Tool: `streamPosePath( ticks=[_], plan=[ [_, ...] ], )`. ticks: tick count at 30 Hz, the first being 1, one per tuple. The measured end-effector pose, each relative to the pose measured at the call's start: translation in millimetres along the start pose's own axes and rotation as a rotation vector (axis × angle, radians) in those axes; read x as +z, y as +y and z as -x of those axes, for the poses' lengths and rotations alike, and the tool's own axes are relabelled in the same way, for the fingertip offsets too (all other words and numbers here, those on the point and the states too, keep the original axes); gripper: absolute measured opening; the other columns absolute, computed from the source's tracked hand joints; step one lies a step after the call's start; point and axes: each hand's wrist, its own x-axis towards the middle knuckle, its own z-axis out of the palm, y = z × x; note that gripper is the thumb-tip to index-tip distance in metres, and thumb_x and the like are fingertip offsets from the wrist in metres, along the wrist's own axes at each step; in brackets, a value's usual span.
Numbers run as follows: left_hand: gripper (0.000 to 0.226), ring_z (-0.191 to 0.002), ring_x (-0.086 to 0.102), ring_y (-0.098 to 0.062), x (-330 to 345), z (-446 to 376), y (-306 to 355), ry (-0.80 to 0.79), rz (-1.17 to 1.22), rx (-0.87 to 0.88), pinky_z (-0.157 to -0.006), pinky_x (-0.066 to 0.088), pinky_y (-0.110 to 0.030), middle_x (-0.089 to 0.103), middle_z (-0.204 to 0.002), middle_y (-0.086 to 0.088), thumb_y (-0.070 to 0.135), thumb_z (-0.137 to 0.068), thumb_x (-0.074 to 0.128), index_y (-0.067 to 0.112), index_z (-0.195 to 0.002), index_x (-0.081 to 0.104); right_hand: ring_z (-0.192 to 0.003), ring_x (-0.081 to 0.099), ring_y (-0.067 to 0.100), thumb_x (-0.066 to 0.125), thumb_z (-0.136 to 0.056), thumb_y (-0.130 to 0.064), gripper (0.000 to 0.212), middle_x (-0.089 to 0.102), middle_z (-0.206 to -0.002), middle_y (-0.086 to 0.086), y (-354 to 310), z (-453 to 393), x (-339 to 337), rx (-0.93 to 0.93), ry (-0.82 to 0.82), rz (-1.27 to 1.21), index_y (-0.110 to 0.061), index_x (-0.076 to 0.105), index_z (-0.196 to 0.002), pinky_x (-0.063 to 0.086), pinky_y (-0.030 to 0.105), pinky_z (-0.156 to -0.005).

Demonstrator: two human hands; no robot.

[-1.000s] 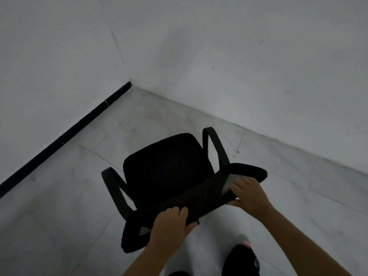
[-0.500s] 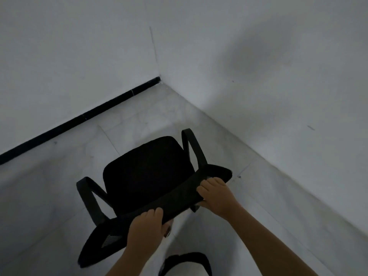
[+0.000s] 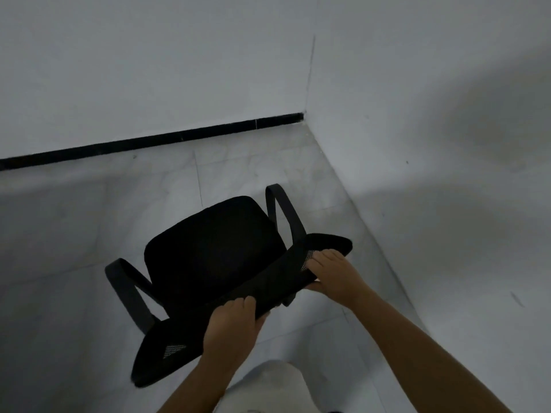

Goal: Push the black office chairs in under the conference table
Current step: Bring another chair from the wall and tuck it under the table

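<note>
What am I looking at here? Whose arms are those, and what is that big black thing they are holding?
There is no machine here. A person wears a camera on their head, so this one picture looks forward and down, the way their own eyes do. That is why you see two bare arms reaching out from the bottom.

The big black thing is a black office chair, seen from above and behind. The left hand and the right hand both grip the top edge of its backrest, fingers curled over it. You can see the seat and the two curved armrests.

The chair stands on a pale tiled floor near the corner of a room, with white walls and a black baseboard along one wall. No table shows in this picture.
</note>
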Motion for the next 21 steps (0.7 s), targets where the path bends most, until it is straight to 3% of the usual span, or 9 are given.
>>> streamPosePath(
  ticks=[2, 3, 6, 8, 11, 13, 15, 17, 21],
  plan=[
    [0.035, -0.050, 0.050, -0.007, -6.1, -5.9, 11.9, 0.075, 0.044, 0.002, -0.048, 0.037, -0.018, 0.054, -0.060, 0.006, 0.052, -0.075, 0.064, 0.017, -0.077, 0.059, -0.054, 0.061, 0.014, 0.083, -0.052, -0.045, 0.039, 0.065, -0.062, 0.001, 15.7, -6.3, -0.4, -0.061, -0.018, -0.011, -0.013, 0.064, -0.065, 0.054, 0.021, -0.057],
    [0.035, -0.054, 0.056, -0.007, -8.0, -7.9, 14.8, 0.071, 0.050, -0.015, -0.049, 0.038, -0.017, 0.061, -0.063, 0.004, 0.052, -0.075, 0.065, 0.017, -0.077, 0.060, -0.053, 0.061, 0.013, 0.079, -0.054, -0.049, 0.039, 0.064, -0.061, -0.001, 22.2, -9.7, 0.3, -0.102, -0.019, -0.003, -0.015, 0.064, -0.063, 0.053, 0.018, -0.056],
    [0.039, -0.089, 0.057, -0.008, -3.6, -6.8, 16.8, -0.037, 0.146, -0.147, -0.072, 0.038, -0.017, 0.063, -0.101, 0.005, 0.055, -0.090, 0.036, 0.023, -0.106, 0.053, -0.053, 0.061, 0.011, 0.077, -0.051, -0.056, 0.041, 0.065, -0.059, -0.004, 38.3, -18.6, 5.5, -0.235, 0.002, -0.005, -0.018, 0.066, -0.060, 0.051, 0.016, -0.056],
    [0.046, -0.097, 0.057, -0.008, 0.0, 1.5, 14.0, -0.024, 0.162, -0.245, -0.081, 0.042, -0.018, 0.063, -0.109, 0.007, 0.059, -0.088, 0.037, 0.025, -0.115, 0.052, -0.051, 0.060, 0.010, 0.082, -0.044, -0.057, 0.044, 0.064, -0.057, -0.005, 48.2, -24.5, 9.1, -0.327, 0.038, -0.028, -0.019, 0.065, -0.058, 0.050, 0.015, -0.054],
    [0.061, -0.083, 0.065, -0.014, -7.6, 24.4, 15.6, 0.126, 0.181, -0.516, -0.076, 0.048, -0.026, 0.071, -0.091, 0.003, 0.070, -0.078, 0.039, 0.020, -0.100, 0.066, -0.050, 0.058, 0.009, 0.082, -0.044, -0.058, 0.044, 0.062, -0.055, -0.006, 56.1, -32.7, 14.7, -0.466, 0.048, -0.078, -0.020, 0.063, -0.058, 0.048, 0.014, -0.051],
    [0.086, -0.070, 0.069, -0.023, -7.4, 30.0, 23.8, 0.228, 0.120, -0.605, -0.070, 0.053, -0.034, 0.073, -0.073, -0.003, 0.078, -0.075, 0.015, 0.013, -0.081, 0.071, -0.049, 0.057, 0.009, 0.082, -0.046, -0.057, 0.043, 0.061, -0.055, -0.006, 59.8, -35.6, 18.7, -0.533, 0.067, -0.114, -0.020, 0.063, -0.058, 0.048, 0.015, -0.048],
    [0.112, -0.083, 0.069, -0.028, -11.2, 23.8, 45.6, 0.231, 0.145, -0.737, -0.082, 0.051, -0.042, 0.074, -0.082, -0.008, 0.086, -0.062, -0.007, 0.010, -0.085, 0.071, -0.047, 0.057, 0.011, 0.082, -0.047, -0.054, 0.042, 0.060, -0.053, -0.004, 71.6, -39.2, 21.1, -0.597, 0.054, -0.168, -0.018, 0.063, -0.058, 0.048, 0.016, -0.045],
    [0.123, -0.094, 0.066, -0.027, -15.4, 17.2, 67.1, 0.197, 0.220, -0.839, -0.092, 0.046, -0.042, 0.072, -0.092, -0.008, 0.090, -0.050, -0.015, 0.011, -0.091, 0.070, -0.046, 0.056, 0.012, 0.083, -0.046, -0.053, 0.043, 0.060, -0.053, -0.003, 85.6, -43.5, 22.2, -0.654, 0.033, -0.180, -0.017, 0.064, -0.058, 0.048, 0.017, -0.043],
    [0.091, -0.050, 0.065, -0.021, -9.6, 3.8, 114.0, 0.326, 0.085, -0.933, -0.057, 0.056, -0.036, 0.066, -0.052, 0.000, 0.074, -0.079, 0.003, 0.012, -0.058, 0.066, -0.045, 0.055, 0.012, 0.082, -0.047, -0.054, 0.044, 0.059, -0.052, -0.002, 119.7, -57.4, 28.7, -0.802, 0.051, -0.190, -0.016, 0.063, -0.056, 0.046, 0.016, -0.042]
  ],
)
